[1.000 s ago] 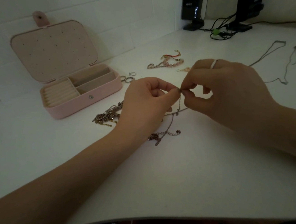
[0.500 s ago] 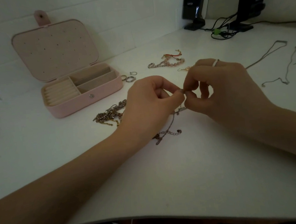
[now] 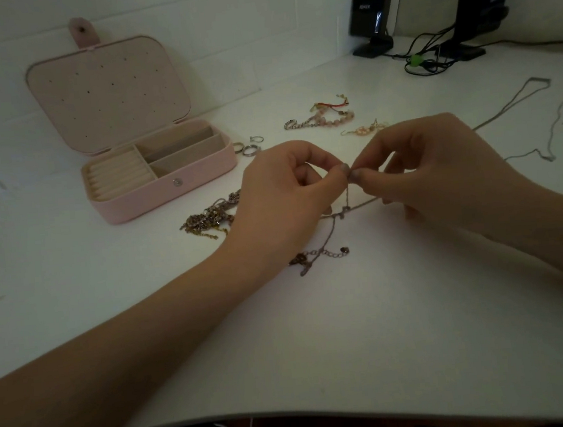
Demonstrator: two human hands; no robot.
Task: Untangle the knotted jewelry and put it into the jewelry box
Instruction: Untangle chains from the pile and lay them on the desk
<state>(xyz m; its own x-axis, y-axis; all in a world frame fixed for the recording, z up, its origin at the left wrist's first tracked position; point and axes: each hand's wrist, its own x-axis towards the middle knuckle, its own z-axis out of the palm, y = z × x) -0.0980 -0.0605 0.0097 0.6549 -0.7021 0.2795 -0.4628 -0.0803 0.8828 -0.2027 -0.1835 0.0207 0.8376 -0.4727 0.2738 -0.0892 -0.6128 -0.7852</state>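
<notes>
A thin knotted chain (image 3: 335,232) hangs from my fingertips down to the white table (image 3: 320,340), its clasp end lying near my left wrist. My left hand (image 3: 289,198) pinches the chain at its top between thumb and forefinger. Right beside it, my right hand (image 3: 441,170) pinches the same chain, fingertips almost touching those of the left. The pink jewelry box (image 3: 164,186) stands open at the back left, its compartments bare. A tangled heap of brownish chains (image 3: 208,218) lies between the box and my left hand.
Small rings (image 3: 248,147) sit by the box's right end. A beaded bracelet with a red cord (image 3: 322,116) and an earring (image 3: 365,129) lie behind my hands. Thin silver necklaces (image 3: 546,119) stretch at the right. Two black speakers (image 3: 373,4) and cables stand at the back right.
Both hands stay pinched on the chain and shift slightly, working at the same spot. The camera has tilted a little; nothing else on the table has moved.
</notes>
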